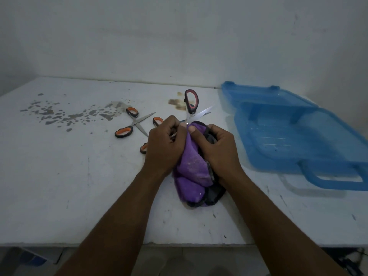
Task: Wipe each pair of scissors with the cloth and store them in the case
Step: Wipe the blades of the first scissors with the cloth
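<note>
Both of our hands meet over the table [79,186], left of the open blue case [288,136], in the head view. Our left hand [165,142] is curled tight around the lower part of the red-handled scissors [191,101]. Our right hand [219,148] grips the purple cloth [191,172], thumb pressing it against the scissors near the pivot. The scissors are spread open, with one handle loop up and one bare blade pointing toward the case. We judge them light, rigid and sharp-edged, so the handle loops are the safe hold. The cloth looks soft and bunches easily. Farther left of the case lies an orange-handled pair [137,122]. A second orange pair [157,121] is partly hidden behind our left hand.
</note>
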